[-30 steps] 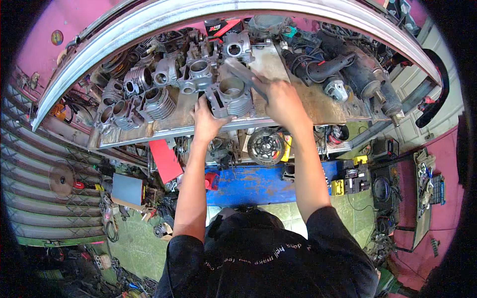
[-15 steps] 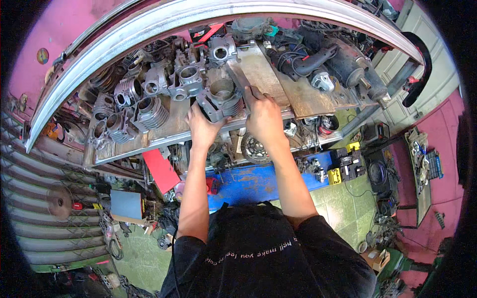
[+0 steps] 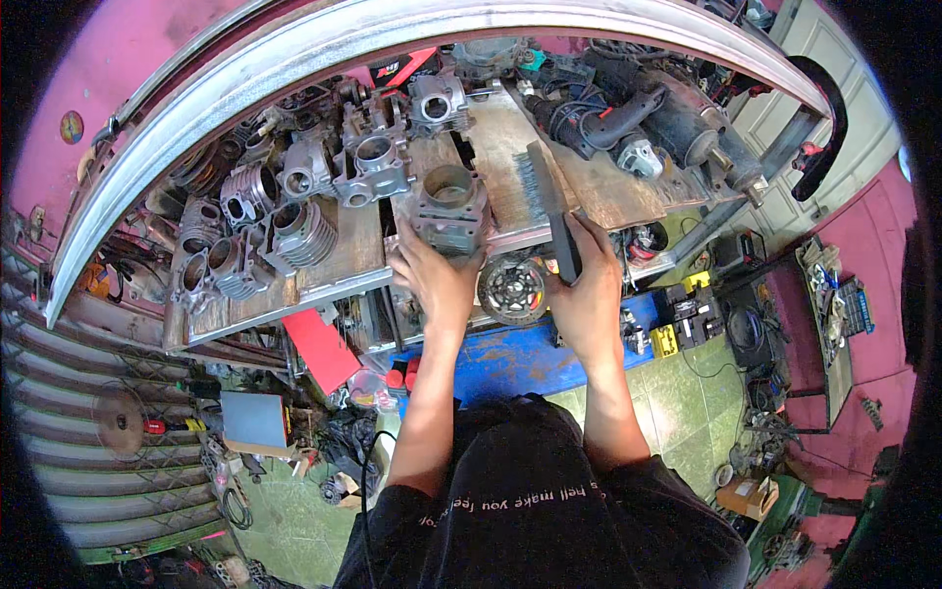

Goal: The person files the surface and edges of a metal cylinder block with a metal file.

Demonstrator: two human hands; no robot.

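My left hand (image 3: 440, 280) is wrapped around the near side of a grey engine cylinder (image 3: 453, 218), which stands at the shelf's front edge with its round bore facing up. In my right hand (image 3: 591, 294) is a wire brush (image 3: 551, 201), gripped by its dark handle. The brush is tilted with its head pointing away from me, and its bristles face left, toward the cylinder but apart from it. Left of the cylinder, a finned cylinder (image 3: 301, 236) and an engine cylinder with a bored flange (image 3: 373, 162) rest on the boards.
The wooden shelf (image 3: 345, 245) holds several more cylinders at left and a dark exhaust muffler (image 3: 687, 128) at right. A metal rail (image 3: 432, 39) arches over the far side. Beneath the front edge are a brake disc (image 3: 512, 290) and a blue bench (image 3: 500, 353).
My right hand has moved right and nearer with the wire brush, away from the cylinder. The cylinder has turned slightly and shifted right, with my left hand still on it.
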